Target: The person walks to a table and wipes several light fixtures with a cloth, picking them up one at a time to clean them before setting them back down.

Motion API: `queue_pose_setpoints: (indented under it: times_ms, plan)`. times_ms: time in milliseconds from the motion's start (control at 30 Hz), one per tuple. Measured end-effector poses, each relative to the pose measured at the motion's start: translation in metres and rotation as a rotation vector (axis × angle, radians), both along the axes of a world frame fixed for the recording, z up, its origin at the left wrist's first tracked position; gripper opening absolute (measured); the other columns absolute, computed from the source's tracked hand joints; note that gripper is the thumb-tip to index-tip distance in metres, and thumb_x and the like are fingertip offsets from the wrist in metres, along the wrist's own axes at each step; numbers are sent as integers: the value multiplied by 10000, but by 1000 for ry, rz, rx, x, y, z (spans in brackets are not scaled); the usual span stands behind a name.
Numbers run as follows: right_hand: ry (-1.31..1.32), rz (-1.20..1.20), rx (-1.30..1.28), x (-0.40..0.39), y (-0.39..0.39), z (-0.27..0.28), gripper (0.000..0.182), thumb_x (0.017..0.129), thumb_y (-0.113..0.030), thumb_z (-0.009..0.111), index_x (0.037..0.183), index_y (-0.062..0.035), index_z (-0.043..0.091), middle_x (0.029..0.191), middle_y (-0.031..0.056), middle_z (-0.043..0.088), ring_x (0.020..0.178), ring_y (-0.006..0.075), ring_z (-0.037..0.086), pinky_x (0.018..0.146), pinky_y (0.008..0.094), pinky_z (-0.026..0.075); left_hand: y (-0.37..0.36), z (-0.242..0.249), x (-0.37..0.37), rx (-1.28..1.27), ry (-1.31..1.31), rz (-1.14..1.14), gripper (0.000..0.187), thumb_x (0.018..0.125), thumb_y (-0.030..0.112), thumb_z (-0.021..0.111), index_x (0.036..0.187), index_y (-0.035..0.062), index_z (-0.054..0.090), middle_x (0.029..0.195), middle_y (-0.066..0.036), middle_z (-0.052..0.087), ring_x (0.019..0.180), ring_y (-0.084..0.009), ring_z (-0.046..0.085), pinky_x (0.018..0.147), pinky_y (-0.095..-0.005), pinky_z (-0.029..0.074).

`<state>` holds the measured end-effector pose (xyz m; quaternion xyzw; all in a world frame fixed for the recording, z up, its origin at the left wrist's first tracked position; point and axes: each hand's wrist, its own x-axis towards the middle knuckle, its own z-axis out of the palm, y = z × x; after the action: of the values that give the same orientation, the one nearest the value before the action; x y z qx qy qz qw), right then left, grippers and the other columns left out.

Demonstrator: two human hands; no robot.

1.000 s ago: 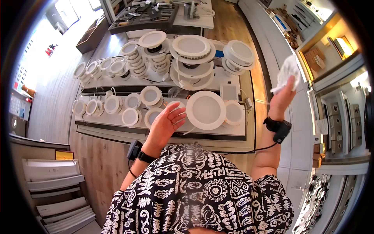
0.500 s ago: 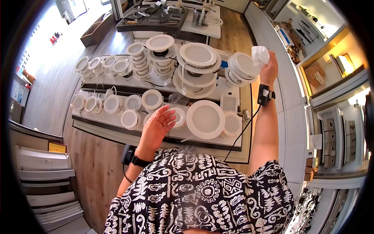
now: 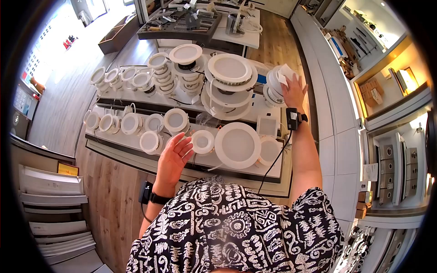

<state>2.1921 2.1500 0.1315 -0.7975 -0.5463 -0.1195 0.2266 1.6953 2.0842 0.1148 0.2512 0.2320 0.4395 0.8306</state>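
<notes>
Downlights crowd the stepped worktop (image 3: 236, 164). Left hand (image 3: 174, 156) hovers released, fingers spread, just beside a small round downlight (image 3: 202, 141) on the near step. Far right, right hand (image 3: 293, 91) presses a white cloth (image 3: 284, 73), grasped, onto a stacked downlight (image 3: 274, 84).

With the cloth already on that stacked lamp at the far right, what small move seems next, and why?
Probably a short wipe across the top lamp: the right hand presses the white cloth flat on it, while the left hand hovers open above the front shelf.
</notes>
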Motion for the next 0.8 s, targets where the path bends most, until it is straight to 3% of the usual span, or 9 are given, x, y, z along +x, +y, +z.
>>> queue_pose_setpoints:
  times_ms: [33, 133, 233, 333, 433, 633, 800]
  plan:
    - [-62, -89, -8, -2, 0, -1, 536, 887, -501, 608, 1345, -223, 587, 1534, 159, 342, 1434, 435, 231, 1118, 658, 148, 0, 0, 0, 8, -2, 3, 457, 1039, 311, 427, 1422, 62, 428, 1311, -113, 585, 1144, -205, 591, 1009, -380, 480]
    - [130, -30, 25, 18, 7, -17, 522, 858, -437, 665, 1347, -271, 585, 1541, 163, 327, 1439, 451, 200, 1126, 658, 133, -1, -1, 0, -4, -4, 6, 456, 1039, 311, 425, 1423, 64, 431, 1310, -109, 587, 1145, -199, 591, 1005, -376, 479]
    - [119, 22, -33, 14, -1, -8, 545, 861, -462, 657, 1362, -266, 574, 1544, 207, 295, 1441, 465, 171, 1126, 653, 142, 0, 1, -1, -1, -2, 20, 455, 1038, 311, 427, 1422, 67, 436, 1307, -107, 590, 1138, -194, 593, 1002, -372, 478]
    - [96, 100, 75, 18, -11, -18, 529, 881, -465, 641, 1358, -246, 583, 1551, 241, 264, 1445, 461, 167, 1118, 645, 168, 0, 0, -4, -26, 13, 40, 454, 1039, 312, 426, 1423, 72, 439, 1307, -98, 591, 1131, -186, 594, 997, -366, 480]
    - [252, 167, 19, 18, -17, -11, 502, 901, -480, 614, 1321, -205, 620, 1563, 265, 227, 1444, 467, 180, 1126, 610, 185, 1, -2, -5, -39, 18, 50, 454, 1037, 319, 426, 1409, 60, 443, 1302, -109, 590, 1137, -192, 589, 990, -368, 477]
    - [281, 196, 170, 39, -10, -25, 452, 864, -365, 702, 1262, -154, 661, 1448, 252, 448, 1388, 418, 358, 1135, 440, 309, 5, -1, -2, -40, 13, 35, 452, 1035, 322, 436, 1411, 70, 445, 1278, -95, 600, 1128, -182, 589, 988, -359, 475]
    - [215, 224, 130, 31, -21, -7, 416, 850, -318, 726, 1202, -100, 684, 1373, 209, 545, 1322, 341, 476, 1078, 380, 397, 6, -2, -2, -37, 8, 37, 447, 1032, 312, 451, 1407, 69, 448, 1263, -88, 604, 1115, -176, 592, 971, -353, 486]
